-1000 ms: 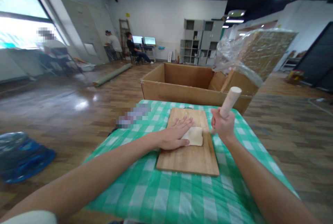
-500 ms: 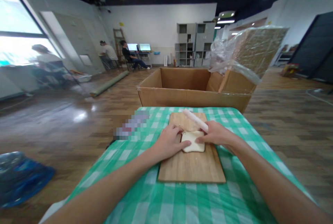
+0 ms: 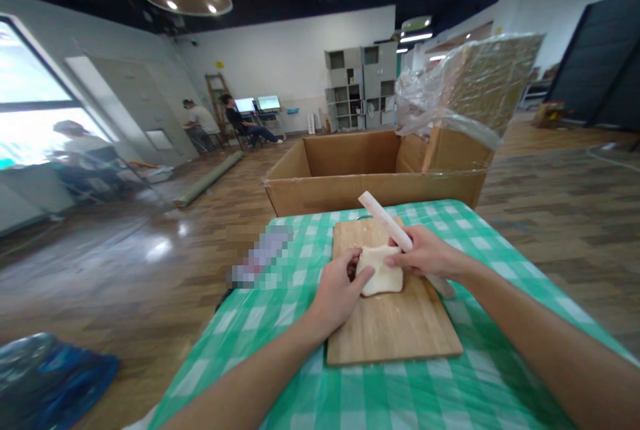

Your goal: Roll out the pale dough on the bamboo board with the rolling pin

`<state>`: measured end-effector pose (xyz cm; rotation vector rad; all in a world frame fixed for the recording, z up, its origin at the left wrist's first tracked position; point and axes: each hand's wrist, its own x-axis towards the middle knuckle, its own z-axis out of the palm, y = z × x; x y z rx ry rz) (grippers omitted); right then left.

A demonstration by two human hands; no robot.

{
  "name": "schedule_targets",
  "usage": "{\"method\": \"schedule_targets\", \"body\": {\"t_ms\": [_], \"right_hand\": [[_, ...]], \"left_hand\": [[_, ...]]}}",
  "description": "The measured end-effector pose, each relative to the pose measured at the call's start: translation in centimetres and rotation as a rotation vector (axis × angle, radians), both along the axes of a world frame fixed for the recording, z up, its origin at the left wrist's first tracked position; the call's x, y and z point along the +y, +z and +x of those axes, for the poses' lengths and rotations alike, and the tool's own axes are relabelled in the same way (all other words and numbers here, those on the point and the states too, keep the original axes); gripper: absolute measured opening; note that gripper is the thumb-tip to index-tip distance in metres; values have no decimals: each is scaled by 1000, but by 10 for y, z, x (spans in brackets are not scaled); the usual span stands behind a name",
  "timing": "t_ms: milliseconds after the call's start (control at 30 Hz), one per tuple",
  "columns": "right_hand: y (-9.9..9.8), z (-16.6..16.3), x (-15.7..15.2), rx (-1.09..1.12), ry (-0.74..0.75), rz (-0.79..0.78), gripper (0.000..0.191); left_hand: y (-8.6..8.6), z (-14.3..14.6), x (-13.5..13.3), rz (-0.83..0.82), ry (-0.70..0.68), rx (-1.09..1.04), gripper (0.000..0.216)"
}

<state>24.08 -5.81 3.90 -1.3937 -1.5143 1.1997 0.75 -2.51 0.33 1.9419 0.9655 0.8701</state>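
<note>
- Since a second ago: left hand (image 3: 340, 287) went from flat on the dough (image 3: 383, 271) to pinching its left edge. Right hand (image 3: 427, 257) came down beside it, and the rolling pin (image 3: 387, 220) went from upright to slanted, far end toward the cardboard box (image 3: 350, 183).
- Left hand: thumb on top, fingers curled at the edge, gripping the dough.
- Right hand: clenched round the pin, fingertips also touching the dough's right edge.
- Dough sits on the far half of the cutting board (image 3: 395, 333), on the checked tabletop (image 3: 300, 383).
- My read: I'm repositioning the dough. Light grip, both edges moving together so it doesn't stretch or tear. Keep the pin off it until it lies flat.
</note>
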Motion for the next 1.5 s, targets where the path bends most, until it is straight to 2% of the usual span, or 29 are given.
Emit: {"method": "schedule_targets", "body": {"t_ms": [200, 400, 600, 767, 1033, 1167, 1333, 1400, 1500], "right_hand": [[1, -4, -3, -16, -6, 2, 39], [-1, -3, -2, -21, -41, 62, 39], [2, -5, -3, -40, -103, 123, 37], [1, -6, -4, 12, -101, 93, 37], [-2, -3, -4, 62, 52, -34, 32], [-6, -3, -3, 18, 14, -67, 30], [-9, -3, -1, -162, 2, -75, 33], [-9, -4, 1, -354, -21, 29, 31], [-7, -9, -1, -704, -79, 306, 30]], "left_hand": [[2, -2, -2, -1, 30, -88, 54], [6, -3, -1, -14, -74, -41, 33], [12, -2, 1, -19, -20, -88, 27], [17, -1, -4, -138, -69, -84, 28], [18, -3, -3, -313, -59, -133, 36], [20, -6, 0, -192, -63, 0, 35], [14, -8, 6, 205, -35, 189, 21], [8, -8, 10, 300, -17, 194, 15], [3, -8, 15, 387, 74, 136, 25]]}}
